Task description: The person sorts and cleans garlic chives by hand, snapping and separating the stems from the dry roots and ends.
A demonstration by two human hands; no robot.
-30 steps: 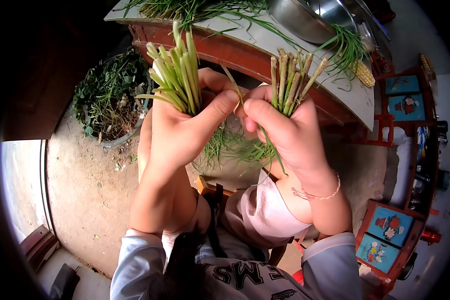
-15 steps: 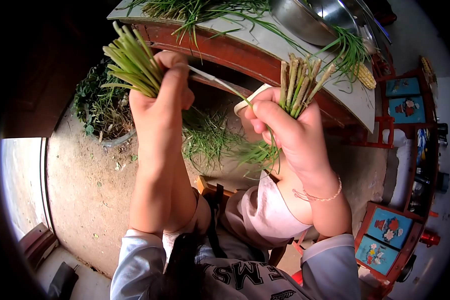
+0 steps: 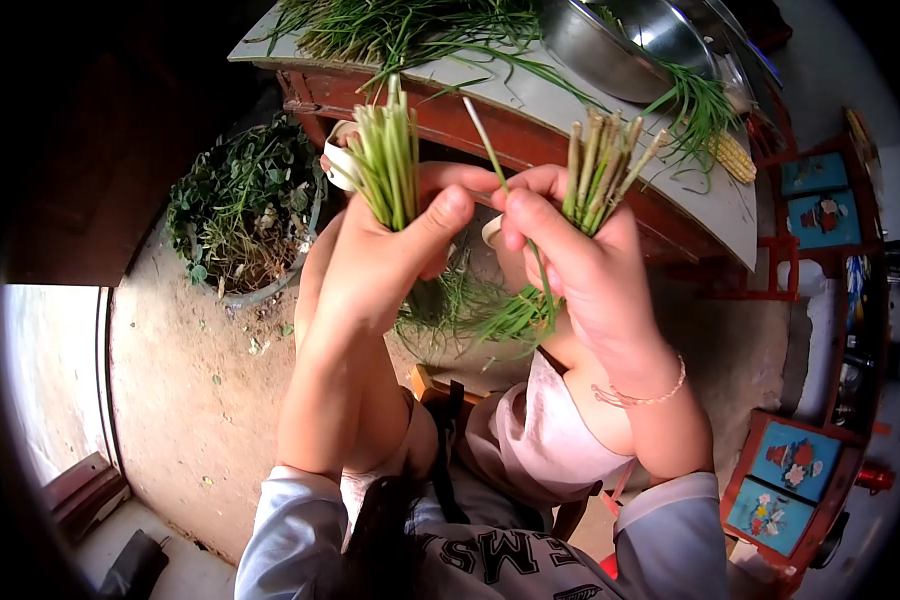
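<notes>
My left hand [image 3: 380, 265] is closed around a bunch of pale green, clean-looking garlic chives [image 3: 388, 165], stem ends up. Its thumb and forefinger reach toward my right hand [image 3: 595, 270], and the fingertips almost meet. In my right hand is a second bunch of garlic chives [image 3: 602, 170], with brownish, dry-skinned stem ends pointing up and green leaves [image 3: 520, 315] hanging below. A single chive stalk [image 3: 483, 135] with a whitish end is pinched between the right thumb and forefinger and leans up to the left. Whether the left fingertips touch it I cannot tell.
Ahead stands a red table with a pale top [image 3: 710, 215], bearing more chives [image 3: 400, 30], a metal basin [image 3: 610, 45] and a corn cob [image 3: 733, 157]. A tub of plant scraps [image 3: 245, 220] sits on the floor at left. Painted cabinets [image 3: 785, 465] line the right.
My left hand has moved right, toward my right hand, with its bunch. The single stalk, earlier stretched between both hands, now points upward from my right fingertips.
</notes>
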